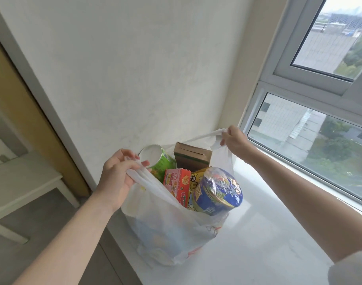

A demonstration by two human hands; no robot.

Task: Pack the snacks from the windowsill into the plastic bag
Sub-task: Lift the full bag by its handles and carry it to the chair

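Both forearms are bare. The left hand (pixel 116 177) and right hand (pixel 234 139) wear nothing; a pale sleeve (pixel 350 268), perhaps white, covers the right upper arm.

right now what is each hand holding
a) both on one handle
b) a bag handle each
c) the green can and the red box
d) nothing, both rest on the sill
b: the left hand grips the near handle and the right hand pinches the far handle of the bag.

Soft daylight from the window (pixel 311 140) at right brightens the white wall (pixel 134 68); shadows stay faint, edges bow with wide-angle distortion, and detail looks slightly soft.
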